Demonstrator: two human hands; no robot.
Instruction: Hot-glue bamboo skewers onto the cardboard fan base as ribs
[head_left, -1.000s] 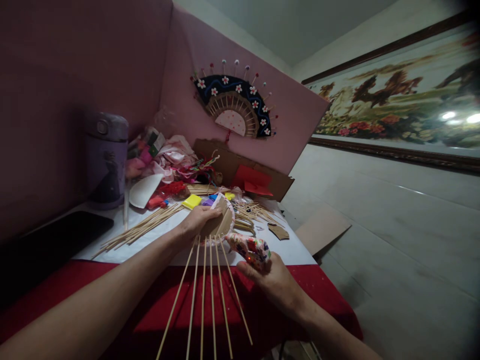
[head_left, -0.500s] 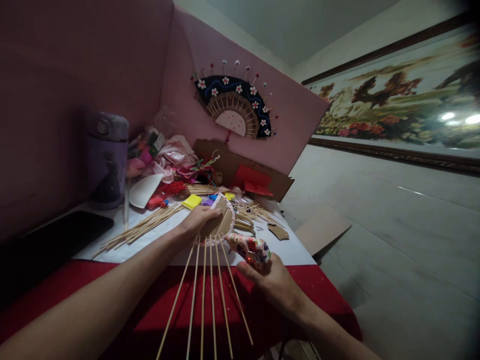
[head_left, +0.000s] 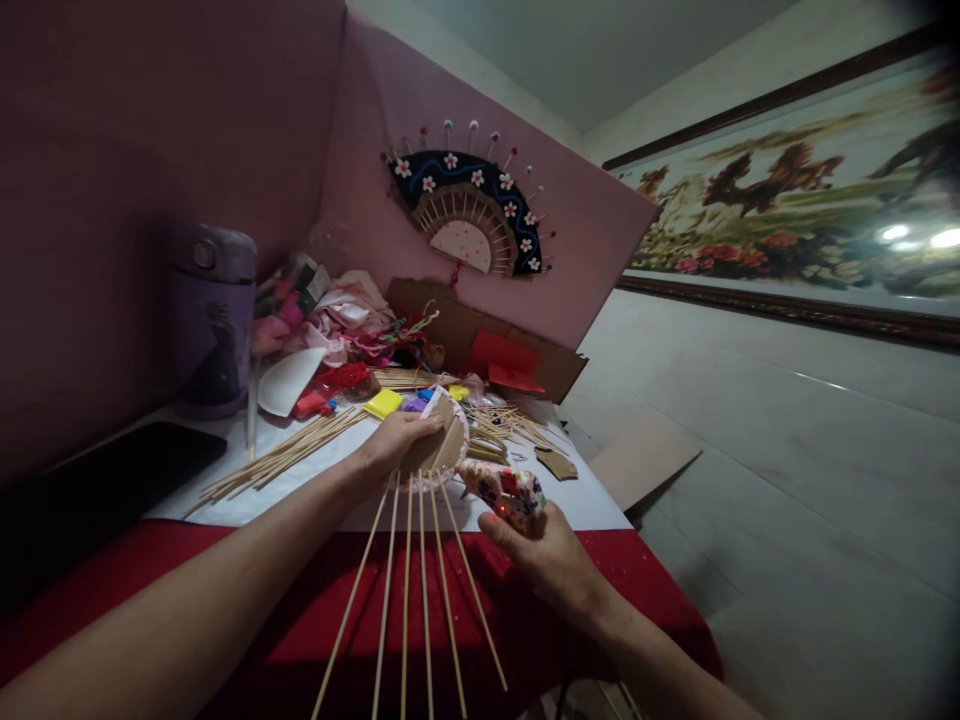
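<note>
Cardboard half-disc (head_left: pixel 448 437): pinched at its left edge by my left hand (head_left: pixel 394 440). Six sticks (head_left: pixel 407 590) fan from its near rim, lengthwise toward me. My right hand (head_left: pixel 559 565) grips a flower-patterned glue gun (head_left: pixel 506 492), nose leftward near the rim; contact cannot be told. White paper (head_left: pixel 592 508) ends beneath my right hand; red cloth (head_left: pixel 637 575) spreads nearer me.

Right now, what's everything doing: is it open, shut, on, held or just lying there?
Rounded brown cardboard piece, held in left hand
Six thin wooden sticks, fanned out from the cardboard
Flower-patterned glue gun, held in right hand, red light on
Purple bottle, upright, lid shut
Flat black slab, lying down, dark
Navy flowered fan, spread open on pink wall
</note>
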